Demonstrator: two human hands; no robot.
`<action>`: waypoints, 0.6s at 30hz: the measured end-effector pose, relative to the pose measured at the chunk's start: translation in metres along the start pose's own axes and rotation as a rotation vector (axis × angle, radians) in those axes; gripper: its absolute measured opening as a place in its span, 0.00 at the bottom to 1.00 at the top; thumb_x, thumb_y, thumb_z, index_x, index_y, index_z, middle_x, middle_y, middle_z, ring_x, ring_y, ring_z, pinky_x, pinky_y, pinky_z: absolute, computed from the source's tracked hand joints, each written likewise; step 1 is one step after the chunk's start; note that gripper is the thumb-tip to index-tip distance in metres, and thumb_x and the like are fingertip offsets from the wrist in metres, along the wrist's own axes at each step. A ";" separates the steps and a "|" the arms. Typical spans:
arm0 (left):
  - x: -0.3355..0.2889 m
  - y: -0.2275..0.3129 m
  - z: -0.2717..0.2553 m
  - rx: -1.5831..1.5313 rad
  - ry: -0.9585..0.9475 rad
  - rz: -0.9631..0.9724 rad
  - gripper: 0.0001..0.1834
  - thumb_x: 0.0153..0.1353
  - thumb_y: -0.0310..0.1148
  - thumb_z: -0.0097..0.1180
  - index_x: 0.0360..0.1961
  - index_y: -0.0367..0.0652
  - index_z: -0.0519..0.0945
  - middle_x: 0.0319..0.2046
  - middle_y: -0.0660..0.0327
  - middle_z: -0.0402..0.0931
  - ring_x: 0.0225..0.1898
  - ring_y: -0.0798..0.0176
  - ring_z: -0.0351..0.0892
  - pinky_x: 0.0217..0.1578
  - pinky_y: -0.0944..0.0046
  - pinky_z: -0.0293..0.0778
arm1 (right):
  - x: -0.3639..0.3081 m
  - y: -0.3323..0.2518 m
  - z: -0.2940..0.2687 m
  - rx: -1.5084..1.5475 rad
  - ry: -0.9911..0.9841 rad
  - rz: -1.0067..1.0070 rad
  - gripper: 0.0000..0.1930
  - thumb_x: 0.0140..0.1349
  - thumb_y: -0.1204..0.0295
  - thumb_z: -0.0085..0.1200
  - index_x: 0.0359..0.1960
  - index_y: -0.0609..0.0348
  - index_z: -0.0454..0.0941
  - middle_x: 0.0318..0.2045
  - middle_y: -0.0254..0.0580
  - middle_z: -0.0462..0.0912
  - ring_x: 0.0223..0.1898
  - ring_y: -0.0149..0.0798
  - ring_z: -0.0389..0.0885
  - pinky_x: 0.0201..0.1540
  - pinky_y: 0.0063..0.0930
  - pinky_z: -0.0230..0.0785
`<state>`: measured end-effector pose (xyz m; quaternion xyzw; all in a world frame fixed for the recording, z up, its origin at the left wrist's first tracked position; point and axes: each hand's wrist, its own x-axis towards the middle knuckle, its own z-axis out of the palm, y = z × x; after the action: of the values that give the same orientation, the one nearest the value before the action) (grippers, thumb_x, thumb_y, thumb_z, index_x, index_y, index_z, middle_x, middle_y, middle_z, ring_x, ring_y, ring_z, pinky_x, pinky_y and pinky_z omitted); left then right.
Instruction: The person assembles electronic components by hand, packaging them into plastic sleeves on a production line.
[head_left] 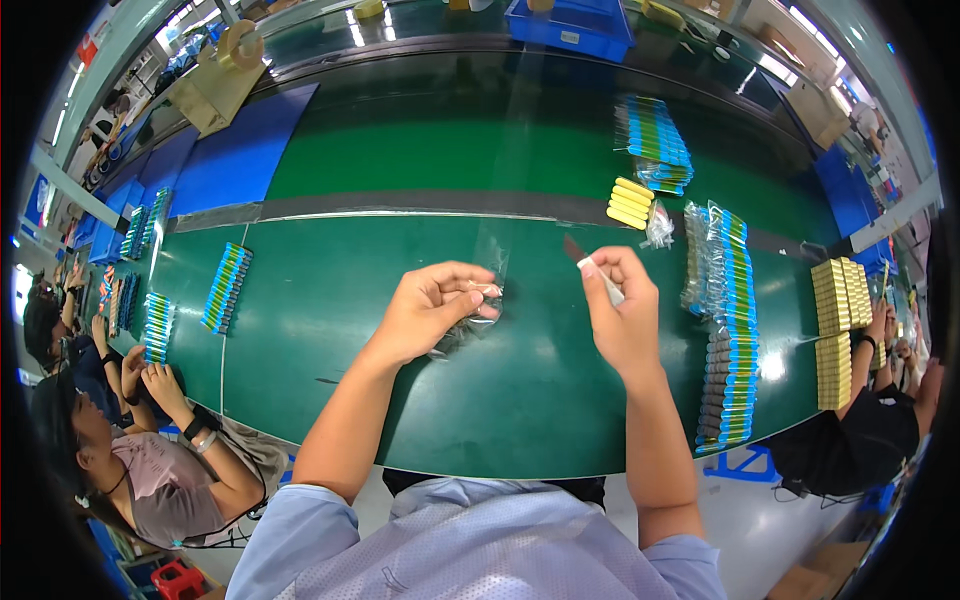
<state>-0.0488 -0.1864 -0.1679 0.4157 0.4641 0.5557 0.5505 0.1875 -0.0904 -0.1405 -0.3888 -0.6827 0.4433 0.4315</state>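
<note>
My left hand [440, 308] is closed, its thumb and fingers pinching a crumpled clear plastic bag [462, 332] over the green work table [520, 420]. Part of the bag sticks up beyond the fingertips; whether anything lies inside it I cannot tell. To the right, my right hand [625, 312] is closed around a small knife [575, 251] with a dark flat blade and a white handle. The blade points up and to the left, apart from the bag. Most of the handle is hidden by the fingers.
Rows of blue-and-green packs [735, 340] line the right side. Beyond them lie yellow sticks [630, 203], a crumpled clear bag [659, 226] and a pack pile [655, 145]. More packs [228, 288] lie left. Yellow stacks [835, 370] stand far right. People work at both sides.
</note>
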 end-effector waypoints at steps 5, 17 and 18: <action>-0.005 0.009 -0.001 -0.018 0.061 -0.014 0.35 0.62 0.13 0.58 0.69 0.39 0.60 0.44 0.48 0.81 0.40 0.61 0.88 0.42 0.62 0.85 | -0.010 0.000 -0.003 -0.324 -0.079 -0.100 0.05 0.58 0.77 0.64 0.36 0.60 0.86 0.25 0.38 0.83 0.19 0.31 0.73 0.24 0.26 0.63; -0.017 0.021 0.004 0.345 -0.177 -0.132 0.48 0.52 0.14 0.66 0.73 0.47 0.61 0.54 0.50 0.73 0.36 0.64 0.88 0.37 0.68 0.82 | -0.011 0.000 0.004 -0.369 -0.321 -0.178 0.03 0.58 0.74 0.63 0.31 0.58 0.81 0.26 0.40 0.82 0.27 0.42 0.83 0.31 0.33 0.74; -0.017 0.022 0.005 0.370 -0.173 -0.124 0.48 0.51 0.14 0.67 0.73 0.46 0.61 0.58 0.49 0.71 0.36 0.64 0.88 0.36 0.67 0.81 | -0.011 0.001 0.003 -0.371 -0.331 -0.198 0.03 0.58 0.74 0.63 0.30 0.58 0.81 0.26 0.40 0.82 0.27 0.42 0.83 0.30 0.33 0.74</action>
<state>-0.0479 -0.2022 -0.1444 0.5265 0.5341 0.3882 0.5355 0.1884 -0.1012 -0.1446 -0.3146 -0.8483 0.3239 0.2766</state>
